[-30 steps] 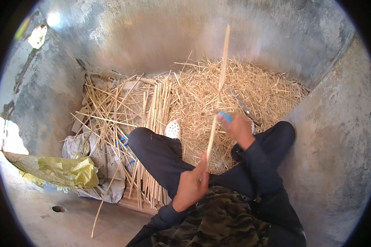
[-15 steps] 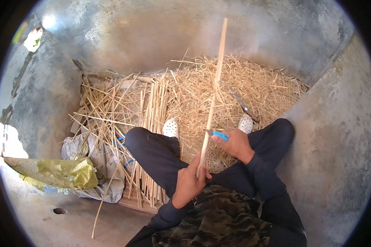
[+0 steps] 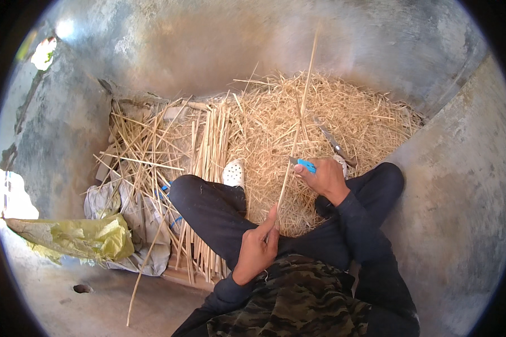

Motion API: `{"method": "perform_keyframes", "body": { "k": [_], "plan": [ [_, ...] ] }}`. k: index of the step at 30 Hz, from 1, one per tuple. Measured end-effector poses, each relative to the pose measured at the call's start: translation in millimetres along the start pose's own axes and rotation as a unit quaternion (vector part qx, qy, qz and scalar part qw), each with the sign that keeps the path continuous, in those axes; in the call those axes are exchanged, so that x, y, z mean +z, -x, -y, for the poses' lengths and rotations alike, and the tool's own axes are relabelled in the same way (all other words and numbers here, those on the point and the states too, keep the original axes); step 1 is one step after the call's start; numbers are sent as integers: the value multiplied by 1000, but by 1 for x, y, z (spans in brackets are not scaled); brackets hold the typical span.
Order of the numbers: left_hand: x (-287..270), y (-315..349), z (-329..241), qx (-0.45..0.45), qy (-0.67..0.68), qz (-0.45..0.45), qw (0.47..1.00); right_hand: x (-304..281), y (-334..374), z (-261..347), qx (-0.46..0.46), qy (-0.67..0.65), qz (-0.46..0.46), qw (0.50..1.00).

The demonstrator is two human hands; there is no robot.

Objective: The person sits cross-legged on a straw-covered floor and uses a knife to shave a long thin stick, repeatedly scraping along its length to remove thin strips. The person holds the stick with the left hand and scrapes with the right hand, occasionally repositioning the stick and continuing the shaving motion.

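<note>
A long, thin bamboo strip (image 3: 285, 186) slants up and away from my lap toward the far wall. Its near end is pinched in my left hand (image 3: 257, 249), thumb and fingers closed around it. My right hand (image 3: 325, 178) grips a utility knife (image 3: 306, 165) with a blue handle. The short blade touches or lies very close to the strip, partway along it. Around the middle of the strip a thin shaving (image 3: 299, 112) sticks out. The far end of the strip is blurred.
Shavings (image 3: 354, 112) lie heaped beyond my crossed legs, with a larger knife (image 3: 333, 140) on them. Bundled strips (image 3: 211, 146) and loose, crisscrossed strips (image 3: 146, 135) lie to the left. A yellow sack (image 3: 90, 236) sits at far left; concrete walls (image 3: 208, 45) enclose the space.
My right hand with the utility knife has moved slightly away from me along the strip. The strip has turned, its narrower side now showing, and its far end has shifted right.
</note>
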State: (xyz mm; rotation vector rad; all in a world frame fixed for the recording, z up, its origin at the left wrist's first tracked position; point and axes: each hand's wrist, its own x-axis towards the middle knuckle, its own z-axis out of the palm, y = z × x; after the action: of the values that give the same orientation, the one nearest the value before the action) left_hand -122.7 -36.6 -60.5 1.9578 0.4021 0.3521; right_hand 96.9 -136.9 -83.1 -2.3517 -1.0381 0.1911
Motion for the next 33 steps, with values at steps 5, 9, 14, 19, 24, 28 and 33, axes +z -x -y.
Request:
{"method": "perform_keyframes", "body": {
  "k": [5,9,14,19,24,28,33],
  "plan": [
    [-4,2,-6,-95,131,-10,987,3,24,38,-120,56,56,990],
    [1,1,-3,-104,167,16,980,-4,-16,2,17,53,15,998],
    [-2,4,-16,-152,271,3,950,18,20,27,-103,-9,-28,994],
    [2,10,-18,-155,294,31,943,11,-10,-4,-14,-51,-38,998],
    [-6,16,-14,-133,276,32,951,5,6,14,-71,-8,-21,997],
    [-3,19,-17,-108,214,23,971,7,7,13,-104,-17,-33,994],
    [5,19,-19,-5,147,37,988,10,-30,-12,94,23,-51,994]
  ]
}}
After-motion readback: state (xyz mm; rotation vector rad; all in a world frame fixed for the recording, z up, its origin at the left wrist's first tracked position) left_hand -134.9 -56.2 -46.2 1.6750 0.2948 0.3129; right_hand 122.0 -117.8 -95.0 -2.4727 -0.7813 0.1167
